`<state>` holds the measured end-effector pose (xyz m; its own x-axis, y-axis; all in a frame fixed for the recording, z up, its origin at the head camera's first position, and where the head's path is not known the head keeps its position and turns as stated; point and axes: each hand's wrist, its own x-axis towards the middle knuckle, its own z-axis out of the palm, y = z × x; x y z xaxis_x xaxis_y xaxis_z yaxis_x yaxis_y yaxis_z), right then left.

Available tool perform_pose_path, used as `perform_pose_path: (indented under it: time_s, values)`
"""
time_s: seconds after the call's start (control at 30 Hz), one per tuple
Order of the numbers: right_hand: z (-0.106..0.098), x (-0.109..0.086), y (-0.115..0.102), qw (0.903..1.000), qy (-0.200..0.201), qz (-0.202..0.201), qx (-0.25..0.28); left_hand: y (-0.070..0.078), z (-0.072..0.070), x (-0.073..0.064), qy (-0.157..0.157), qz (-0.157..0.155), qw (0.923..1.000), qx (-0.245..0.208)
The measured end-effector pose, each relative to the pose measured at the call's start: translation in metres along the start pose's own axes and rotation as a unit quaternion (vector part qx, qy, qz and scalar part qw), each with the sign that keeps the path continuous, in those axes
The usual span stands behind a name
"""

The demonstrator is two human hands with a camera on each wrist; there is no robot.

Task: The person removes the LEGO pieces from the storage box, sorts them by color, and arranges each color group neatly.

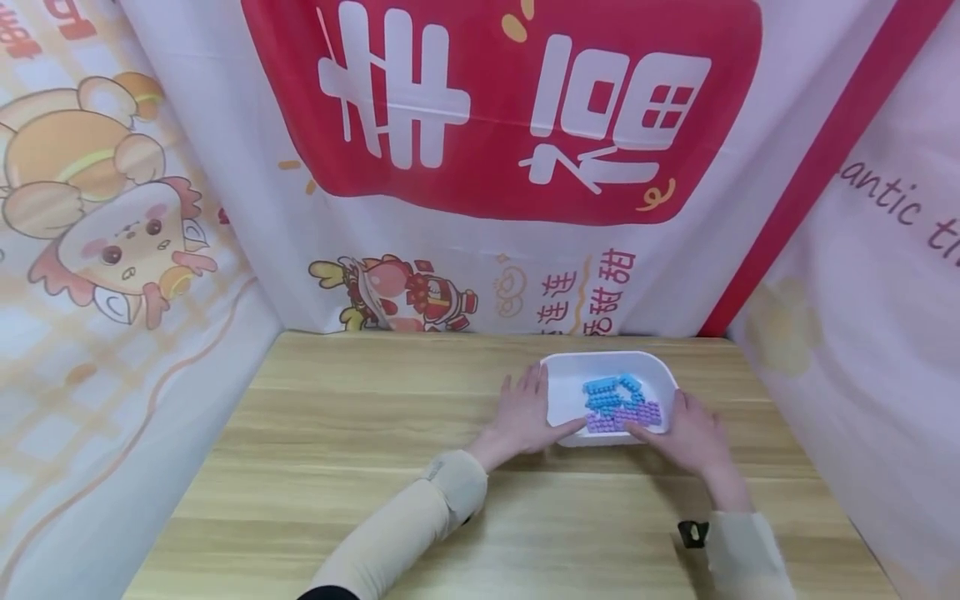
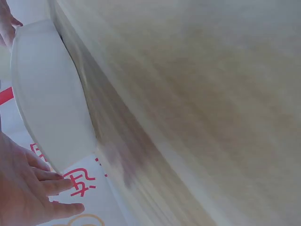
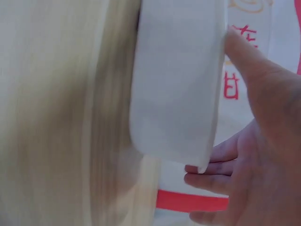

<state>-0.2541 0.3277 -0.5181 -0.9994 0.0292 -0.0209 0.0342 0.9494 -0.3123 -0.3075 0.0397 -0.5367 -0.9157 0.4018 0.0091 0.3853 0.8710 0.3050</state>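
A white plastic tub with rounded corners is near the far edge of the table. Small studded building bricks lie inside, blue ones and purple ones, mostly toward the tub's near right part. My left hand grips the left end, its thumb along the near rim and its fingers spread at the side. At the opposite end my right hand holds the tub, thumb over the near rim. The right wrist view has its fingers at the end rim. Both wrist views show the tub's outer wall.
The wood-grain table extends left and toward the front. A printed cloth hangs right behind the table's far edge, with more cloth on both sides. A small black device sits at the right wrist.
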Motion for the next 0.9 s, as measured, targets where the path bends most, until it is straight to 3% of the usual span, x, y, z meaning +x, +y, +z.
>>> perform_pose_path:
  time_s: [0.23, 0.43, 0.63, 0.9]
  values:
    - [0.001, -0.009, -0.024, 0.9997, -0.013, -0.005, -0.018, -0.013, 0.000, -0.017, 0.001, -0.016, 0.9998, -0.015]
    - [0.003, -0.019, -0.046, 0.9988, -0.012, -0.026, -0.040, -0.029, 0.002, -0.041, 0.009, -0.025, 0.9989, -0.038]
    - [0.011, -0.028, -0.070, 0.9977, -0.004, -0.048, -0.049, -0.051, -0.004, -0.066, 0.008, -0.033, 0.9985, -0.043]
    - [0.018, -0.042, -0.106, 0.9963, -0.031, -0.049, -0.064, -0.081, -0.016, -0.096, -0.004, -0.035, 0.9988, -0.035]
